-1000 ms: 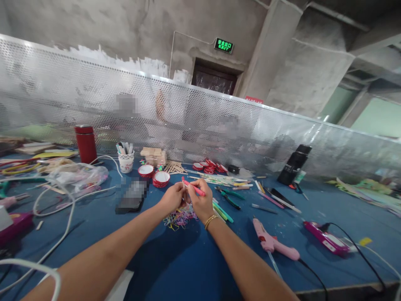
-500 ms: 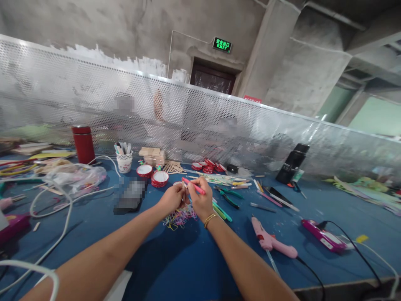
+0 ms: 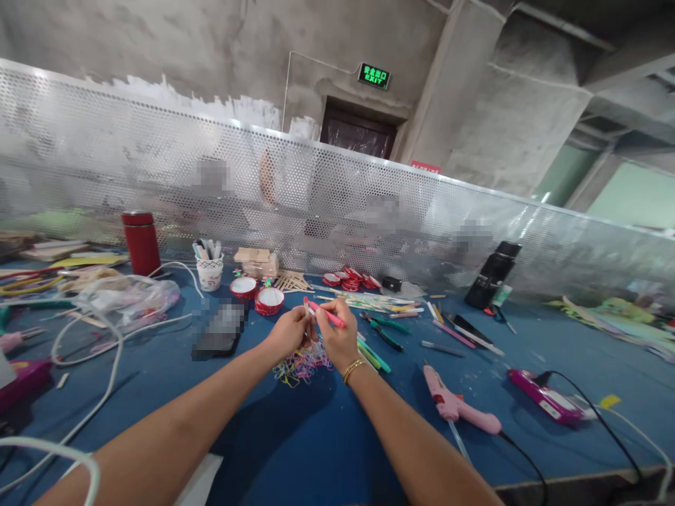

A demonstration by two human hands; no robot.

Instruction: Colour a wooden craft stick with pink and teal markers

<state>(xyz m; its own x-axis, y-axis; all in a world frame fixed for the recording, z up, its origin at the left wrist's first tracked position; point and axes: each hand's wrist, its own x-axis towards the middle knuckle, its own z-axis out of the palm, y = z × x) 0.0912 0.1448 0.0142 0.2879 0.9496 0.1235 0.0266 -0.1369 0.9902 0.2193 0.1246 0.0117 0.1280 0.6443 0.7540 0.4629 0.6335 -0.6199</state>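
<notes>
Pinching a red marker (image 3: pixel 331 317) in my right hand (image 3: pixel 337 334) over the blue counter (image 3: pixel 295 443), I face perforated metal (image 3: pixel 295 190).

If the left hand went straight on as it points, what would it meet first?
Likely the right hand, with its pink marker, just ahead of the left hand; the exact gap is hard to judge.

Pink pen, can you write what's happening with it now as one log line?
right hand: holds pink pen | left hand: beside it, held item unclear | near hands: coloured bands, green-handled pliers
</notes>
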